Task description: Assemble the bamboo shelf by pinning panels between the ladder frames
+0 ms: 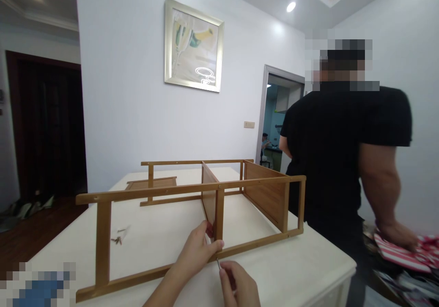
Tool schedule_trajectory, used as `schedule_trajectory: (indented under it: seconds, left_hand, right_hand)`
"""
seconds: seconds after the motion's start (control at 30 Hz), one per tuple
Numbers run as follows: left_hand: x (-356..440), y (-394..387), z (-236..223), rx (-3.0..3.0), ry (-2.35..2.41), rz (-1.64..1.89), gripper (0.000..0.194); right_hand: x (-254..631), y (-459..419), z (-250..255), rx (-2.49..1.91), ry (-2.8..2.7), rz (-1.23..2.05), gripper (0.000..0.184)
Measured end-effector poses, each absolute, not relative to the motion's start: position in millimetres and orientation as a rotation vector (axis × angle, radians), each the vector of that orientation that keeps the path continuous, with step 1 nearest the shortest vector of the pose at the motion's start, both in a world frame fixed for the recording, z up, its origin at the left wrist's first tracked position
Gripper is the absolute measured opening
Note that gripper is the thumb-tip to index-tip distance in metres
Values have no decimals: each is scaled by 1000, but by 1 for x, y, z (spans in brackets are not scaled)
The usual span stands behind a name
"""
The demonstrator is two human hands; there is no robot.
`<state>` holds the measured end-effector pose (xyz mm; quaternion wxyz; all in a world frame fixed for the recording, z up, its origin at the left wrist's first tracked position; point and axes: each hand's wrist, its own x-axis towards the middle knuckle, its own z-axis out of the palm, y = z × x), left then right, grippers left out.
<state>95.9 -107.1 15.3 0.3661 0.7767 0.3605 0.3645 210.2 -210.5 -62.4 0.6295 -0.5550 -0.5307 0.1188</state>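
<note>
A brown wooden shelf frame point(185, 187) lies on its side on a white table. My left hand point(196, 248) is closed around it where the middle crosspiece meets the lower rail, thumb in front and fingertips partly hidden behind the wood. My right hand point(240, 283), just below that joint, pinches a thin metal rod point(218, 264) whose upper end meets the rail's underside. The rest of the rod is hidden by the fingers. Two wooden panels, a middle one point(209, 192) and one at the right point(265, 192), stand inside the frame.
Several small screws point(118, 240) and a clear plastic bag lie on the white table point(154, 234) at left. Another wooden panel point(151, 183) rests behind the frame. A person in black point(343, 151) stands close at right, one hand near red-striped cloth point(401, 252).
</note>
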Motion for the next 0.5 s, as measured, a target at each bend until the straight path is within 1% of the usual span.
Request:
schedule_trajectory:
  seconds: [0.1, 0.17, 0.23, 0.27, 0.3, 0.33, 0.4, 0.43, 0.5]
  left_hand:
    - [95, -108, 16, 2008, 916, 941, 26]
    - [95, -109, 17, 2013, 907, 941, 25]
    - [95, -109, 18, 2012, 904, 936, 24]
    - [95, -109, 18, 2011, 905, 935, 24]
    - [96, -109, 18, 2011, 905, 934, 24]
    - [96, -108, 18, 2012, 908, 936, 25]
    - [96, -108, 17, 2014, 913, 932, 26]
    - [96, -107, 16, 2013, 918, 928, 26]
    - [95, -108, 16, 2004, 928, 923, 26]
  right_hand:
    - [214, -207, -51, -1188, -934, 862, 32]
    - [218, -207, -45, -1085, -803, 1143, 34]
    - [222, -208, -44, -1054, -772, 1228, 34]
    - [224, -209, -45, -1082, -811, 1189, 32]
    - [226, -210, -48, -1136, -903, 1094, 28]
    - [227, -211, -50, -1205, -1035, 926, 24]
    - [229, -214, -57, -1327, -1338, 426, 12]
    - [228, -215, -60, -1363, -1469, 148, 12]
    - [226, -216, -65, -1390, -1631, -342, 20]
